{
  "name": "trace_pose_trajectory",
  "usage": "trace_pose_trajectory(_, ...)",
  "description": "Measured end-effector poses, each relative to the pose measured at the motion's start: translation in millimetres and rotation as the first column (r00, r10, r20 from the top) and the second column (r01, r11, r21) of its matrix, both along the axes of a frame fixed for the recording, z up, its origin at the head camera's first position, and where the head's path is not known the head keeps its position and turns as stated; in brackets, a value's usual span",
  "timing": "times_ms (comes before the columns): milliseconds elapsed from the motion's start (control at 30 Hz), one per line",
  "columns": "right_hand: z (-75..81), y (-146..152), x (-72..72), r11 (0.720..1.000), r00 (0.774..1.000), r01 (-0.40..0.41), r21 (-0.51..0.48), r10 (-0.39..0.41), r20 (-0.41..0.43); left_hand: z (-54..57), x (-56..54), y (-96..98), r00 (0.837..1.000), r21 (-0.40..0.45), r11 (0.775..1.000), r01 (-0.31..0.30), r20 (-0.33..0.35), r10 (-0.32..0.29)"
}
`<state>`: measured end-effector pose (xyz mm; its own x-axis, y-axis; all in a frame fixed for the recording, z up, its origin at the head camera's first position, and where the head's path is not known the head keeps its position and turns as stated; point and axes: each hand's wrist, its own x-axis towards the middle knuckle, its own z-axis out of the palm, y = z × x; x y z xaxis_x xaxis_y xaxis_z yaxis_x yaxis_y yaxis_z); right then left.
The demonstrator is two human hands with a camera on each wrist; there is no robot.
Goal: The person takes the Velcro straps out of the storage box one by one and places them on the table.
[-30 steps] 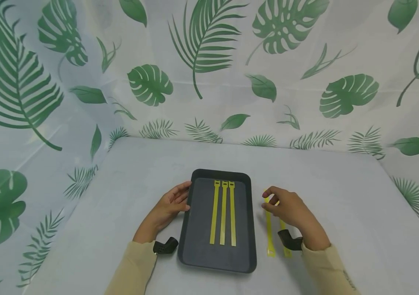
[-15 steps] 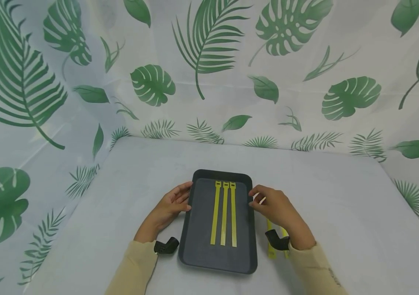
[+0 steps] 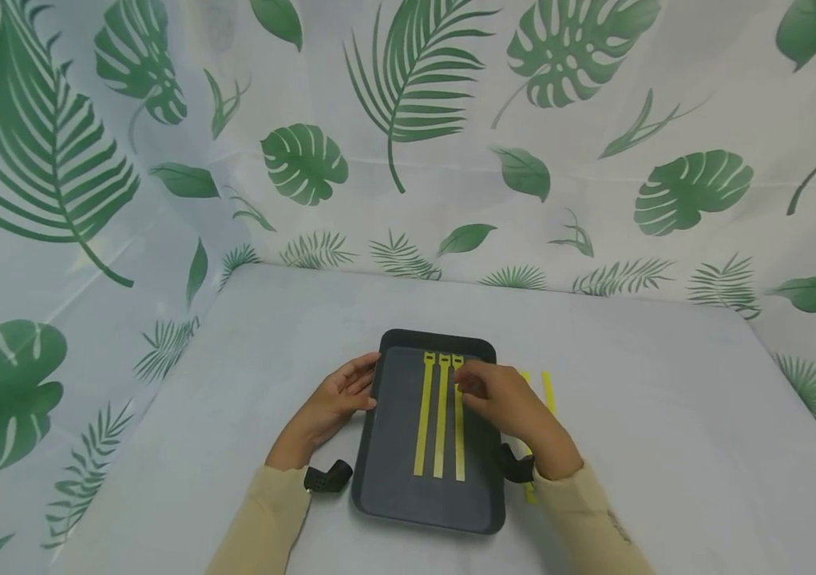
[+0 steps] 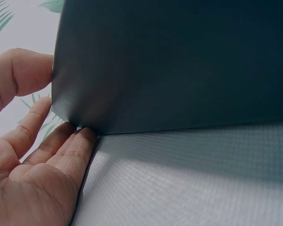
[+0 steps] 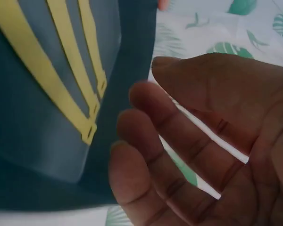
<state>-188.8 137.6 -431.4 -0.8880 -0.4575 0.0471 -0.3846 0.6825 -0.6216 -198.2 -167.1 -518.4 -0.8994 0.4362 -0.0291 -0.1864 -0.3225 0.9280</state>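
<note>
A dark grey tray (image 3: 390, 455) lies on the white table. Inside it are three flat yellow cable-tie straps (image 3: 423, 423), side by side, their slotted heads at the far end. My left hand (image 3: 325, 411) is at the tray's left side; in the left wrist view its thumb and fingertips (image 4: 87, 136) touch the outer wall. My right hand (image 3: 505, 399) hovers over the tray's right part and hides some of the rightmost strap. Its fingers are loosely bent, and the right wrist view shows nothing between thumb and fingers (image 5: 141, 134).
To the tray's right, more yellow straps (image 3: 548, 391) lie on the table (image 3: 667, 415), partly hidden by my right arm. A small black wrist camera (image 3: 329, 477) sits on each wrist. Leaf-printed cloth (image 3: 451, 184) hangs behind and at the left.
My right hand has moved left, from above the straps on the table, across the tray's right rim, to over the rightmost strap inside. The left hand has stayed at the tray's left side.
</note>
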Motion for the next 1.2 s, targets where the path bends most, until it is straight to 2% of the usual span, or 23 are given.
trace_pose_trajectory(167, -4.8, -9, -8.2, 0.996, 0.996, -0.091, 0.001, 0.091, 0.023, -2.0, -1.0, -0.1, 1.0, 0.007, 1.0, 0.005, -0.006, -0.005)
trace_pose_trajectory(300, -7.9, -14, -14.7, 0.984, 0.984, -0.177, 0.014, 0.177, -0.001, -2.5, -1.9, 0.2, 1.0, 0.001, 1.0, 0.012, -0.012, -0.012)
trace_pose_trajectory(500, -8.9, -23, -24.3, 0.965, 0.967, -0.251, 0.078, 0.254, -0.033, -1.3, -2.9, 1.3, 1.0, -0.01, 1.0, 0.019, -0.018, -0.019)
trace_pose_trajectory(733, -11.7, -31, -37.1, 0.923, 0.927, -0.369, 0.112, 0.374, -0.031, -2.4, -4.9, 0.7, 0.999, -0.011, 1.0, 0.028, -0.017, -0.028)
trace_pose_trajectory(867, -14.9, -36, -45.3, 0.908, 0.913, -0.402, 0.12, 0.407, -0.019, -2.6, -5.4, -0.6, 0.999, -0.013, 1.0, 0.028, -0.022, -0.028)
trace_pose_trajectory(1000, -20.1, -41, -52.8, 0.905, 0.911, -0.408, 0.12, 0.412, -0.005, -2.7, -5.0, -1.8, 0.999, -0.015, 0.999, 0.028, -0.025, -0.029)
trace_pose_trajectory(1200, -28.0, -46, -59.1, 0.89, 0.889, -0.444, 0.104, 0.452, -0.069, -3.1, -4.0, -1.8, 1.0, -0.006, 1.0, 0.023, -0.021, -0.023)
